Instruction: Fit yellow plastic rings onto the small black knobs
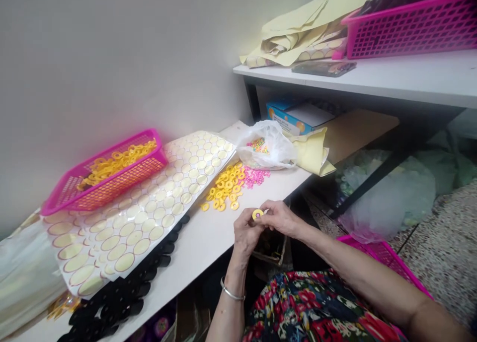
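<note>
A small yellow ring with a pink piece in its middle is held between my two hands, just past the table's front edge. My left hand is closed on the ring from the left side. From the right, my right hand meets it with bent fingers pressed to the ring's edge. On the white table beyond my hands lies a loose pile of yellow rings. Touching that pile, small pink pieces are heaped beside an opened plastic bag of tiny coloured pieces.
Sheets of round stickers cover the left of the table, under a pink basket of yellow parts. Black round parts line the front left. A box stands below my hands. A raised shelf bears another pink basket.
</note>
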Tool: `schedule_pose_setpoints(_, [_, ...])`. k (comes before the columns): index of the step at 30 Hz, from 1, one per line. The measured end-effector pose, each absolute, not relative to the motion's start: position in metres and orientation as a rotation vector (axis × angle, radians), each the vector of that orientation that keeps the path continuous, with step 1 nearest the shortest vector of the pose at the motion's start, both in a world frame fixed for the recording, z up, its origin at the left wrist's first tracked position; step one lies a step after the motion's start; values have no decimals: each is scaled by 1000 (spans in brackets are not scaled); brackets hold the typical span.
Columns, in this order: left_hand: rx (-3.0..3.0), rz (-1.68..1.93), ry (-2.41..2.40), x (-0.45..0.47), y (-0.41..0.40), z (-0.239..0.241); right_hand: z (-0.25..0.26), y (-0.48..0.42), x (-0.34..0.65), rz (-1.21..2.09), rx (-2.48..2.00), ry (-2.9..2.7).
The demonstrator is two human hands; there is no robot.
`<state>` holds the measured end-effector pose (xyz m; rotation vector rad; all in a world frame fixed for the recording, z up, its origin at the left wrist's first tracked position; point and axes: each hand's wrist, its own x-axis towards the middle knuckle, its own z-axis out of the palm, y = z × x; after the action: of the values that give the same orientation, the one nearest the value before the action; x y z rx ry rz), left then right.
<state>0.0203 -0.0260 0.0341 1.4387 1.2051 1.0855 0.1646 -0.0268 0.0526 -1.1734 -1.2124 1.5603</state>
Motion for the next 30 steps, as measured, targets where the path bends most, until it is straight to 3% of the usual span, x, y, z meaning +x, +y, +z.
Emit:
schedule_pose_setpoints(11, [1928,1258,1195,46,-62,59,42,-62,215,1892,-789,-1070])
schedule_pose_setpoints(30, [2514,1320,1036,53,-76,45,61,-81,211,1755,-997,-1227])
